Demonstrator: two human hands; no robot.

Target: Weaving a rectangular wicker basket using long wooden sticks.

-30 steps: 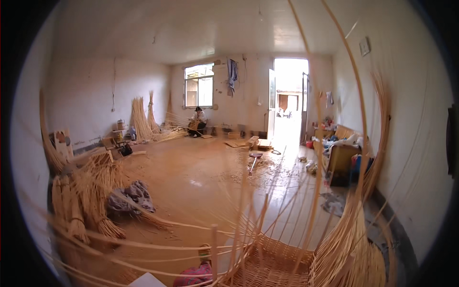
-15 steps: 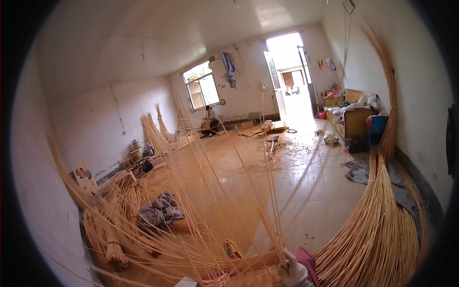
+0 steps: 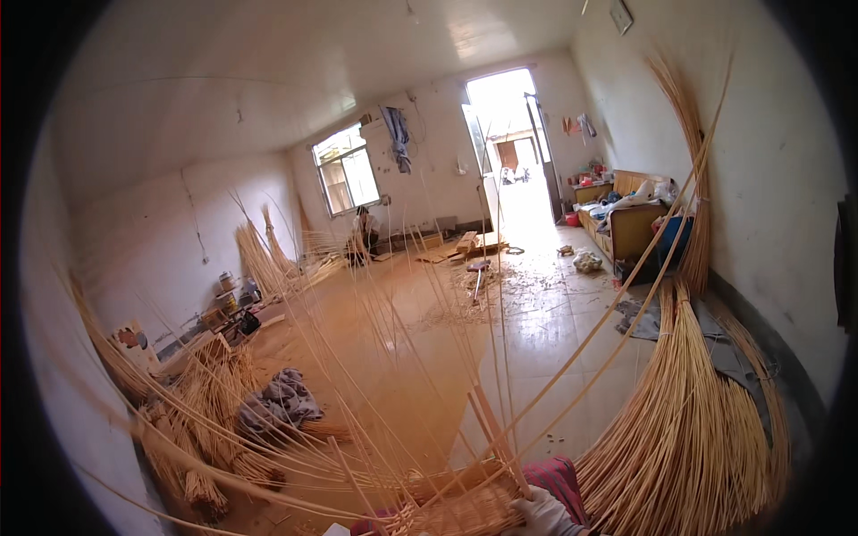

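At the lower edge lies a partly woven wicker basket point(image 3: 465, 511), with long pale rods point(image 3: 357, 429) fanning up and outward from it. Two thicker upright stakes point(image 3: 497, 424) rise at its right side. My right hand point(image 3: 543, 513), in a whitish glove, is closed on the basket's right edge; its fingertips are partly hidden by the weave. Pink-and-dark striped cloth point(image 3: 556, 478) shows behind that hand. I cannot see my left hand. A small white patch point(image 3: 338, 530) at the lower edge is too cut off to identify.
A big bundle of rods point(image 3: 688, 420) stands to the right. More bundles point(image 3: 210, 402) and a grey cloth point(image 3: 281, 400) lie left. Farther off, a person point(image 3: 365, 234) sits by the window; wood scraps point(image 3: 483, 246) and a broom point(image 3: 478, 272) are on the floor.
The view has shifted, so the room sits farther left. My right hand is lower, by the basket edge. Long rods now slant up to the right across the view.
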